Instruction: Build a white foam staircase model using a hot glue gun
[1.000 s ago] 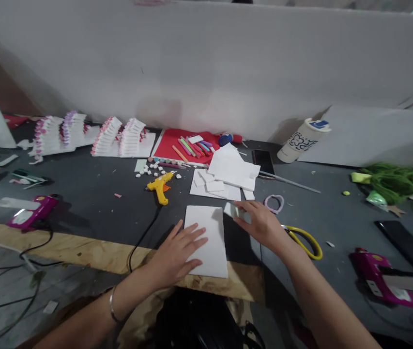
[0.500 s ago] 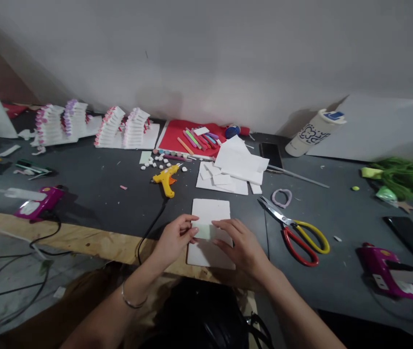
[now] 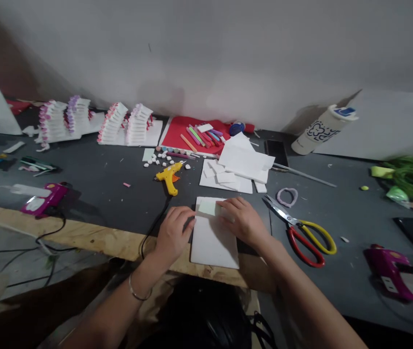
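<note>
The dark surface (image 3: 100, 203) runs beneath both hands, its wood edge (image 3: 100, 233) on the near side. Beyond the left hand (image 3: 182, 225) and right hand (image 3: 237, 215) lies a red sheet (image 3: 177, 127) bearing coloured sticks (image 3: 202, 135). The white board (image 3: 213, 245) lies flat between the hands, its long sides running away from the wrists, probably so both reach it equally. Far beyond the right hand stands a white cup (image 3: 324, 131) with a dark looping pattern; the marks low on it are too small to read, and no brand is legible. Right of the right hand lie the scissors (image 3: 293, 222), handles turned to the near side, seemingly for easy picking up. The left hand is half curled, thumb and fingers narrowly apart; the right is flatter, fingertips at the right edge of the pale green card (image 3: 208, 208). Whether either pinches it I cannot tell. The yellow glue gun (image 3: 170, 178) lies beyond the left hand, nozzle pointing away, perhaps to spare the fingers. Smallest, the card rests on the board's far end between the fingertips, apparently steadied there.
</note>
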### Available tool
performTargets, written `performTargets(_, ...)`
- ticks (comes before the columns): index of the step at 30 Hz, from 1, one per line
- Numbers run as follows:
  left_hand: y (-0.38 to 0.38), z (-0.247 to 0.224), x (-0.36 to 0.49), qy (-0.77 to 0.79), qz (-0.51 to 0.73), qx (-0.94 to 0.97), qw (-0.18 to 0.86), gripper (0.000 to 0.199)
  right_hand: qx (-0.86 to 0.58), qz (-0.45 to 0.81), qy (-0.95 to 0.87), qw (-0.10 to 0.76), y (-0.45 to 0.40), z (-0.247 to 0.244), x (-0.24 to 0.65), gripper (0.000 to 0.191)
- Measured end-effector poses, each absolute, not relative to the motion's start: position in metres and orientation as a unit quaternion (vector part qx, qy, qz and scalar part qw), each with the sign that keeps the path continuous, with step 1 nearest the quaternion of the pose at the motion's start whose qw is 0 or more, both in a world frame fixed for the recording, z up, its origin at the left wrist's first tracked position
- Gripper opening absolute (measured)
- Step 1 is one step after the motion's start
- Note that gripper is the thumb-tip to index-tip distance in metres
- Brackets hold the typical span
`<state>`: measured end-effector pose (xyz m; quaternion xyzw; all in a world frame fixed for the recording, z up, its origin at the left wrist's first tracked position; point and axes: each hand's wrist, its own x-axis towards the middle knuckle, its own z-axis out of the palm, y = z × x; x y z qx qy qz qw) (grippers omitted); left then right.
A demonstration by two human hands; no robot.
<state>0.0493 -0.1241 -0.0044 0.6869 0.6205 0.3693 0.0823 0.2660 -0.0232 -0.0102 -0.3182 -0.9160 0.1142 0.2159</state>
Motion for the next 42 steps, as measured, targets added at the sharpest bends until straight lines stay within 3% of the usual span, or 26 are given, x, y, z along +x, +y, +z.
performTargets(5, -0.124, -0.018, 0.063, 0.552, 0.265, 0.791, 0.008, 0.03, -0.308, 0.125, -0.923, 0.194, -0.016, -0.016, 0.261, 0.033)
performTargets(11, -0.127, -0.035, 0.077, 0.571, 0.19, 0.798, -0.004, 0.038, -0.299, 0.127, -0.928, 0.18, -0.018, -0.015, 0.262, 0.034)
performTargets(16, -0.123, -0.012, 0.065, 0.603, 0.202, 0.771, -0.024, 0.032, -0.295, 0.138, -0.914, 0.24, -0.01, 0.0, 0.261, 0.022)
performTargets(19, -0.117, 0.014, 0.035, 0.705, 0.182, 0.685, -0.039, 0.026, -0.335, 0.148, -0.902, 0.226, -0.004, 0.02, 0.229, 0.017)
performTargets(22, -0.117, 0.03, 0.007, 0.778, 0.099, 0.62, -0.037, 0.029, -0.39, 0.148, -0.895, 0.159, -0.002, 0.038, 0.165, 0.023)
performTargets(26, -0.134, 0.032, -0.008, 0.804, 0.011, 0.595, 0.028, 0.027, -0.445, 0.176, -0.876, 0.066, -0.002, 0.047, 0.078, 0.063)
performTargets(31, -0.155, 0.022, -0.01, 0.799, 0.045, 0.593, 0.089, 0.023, -0.486, 0.204, -0.848, 0.057, -0.002, 0.041, 0.048, 0.055)
performTargets(34, -0.155, 0.025, -0.013, 0.784, 0.132, 0.587, 0.151, 0.023, -0.464, 0.228, -0.846, 0.128, 0.003, 0.04, 0.073, 0.067)
performTargets(36, -0.151, 0.032, -0.014, 0.764, 0.185, 0.585, 0.201, 0.023, -0.406, 0.313, -0.817, 0.265, 0.006, 0.043, 0.103, 0.07)
performTargets(39, -0.137, 0.043, -0.009, 0.734, 0.246, 0.594, 0.218, 0.024, -0.327, 0.5, -0.672, 0.437, 0.003, 0.052, 0.166, 0.055)
performTargets(42, -0.115, 0.041, 0.005, 0.698, 0.254, 0.642, 0.19, 0.017, -0.305, 0.593, -0.538, 0.515, -0.009, 0.058, 0.231, 0.032)
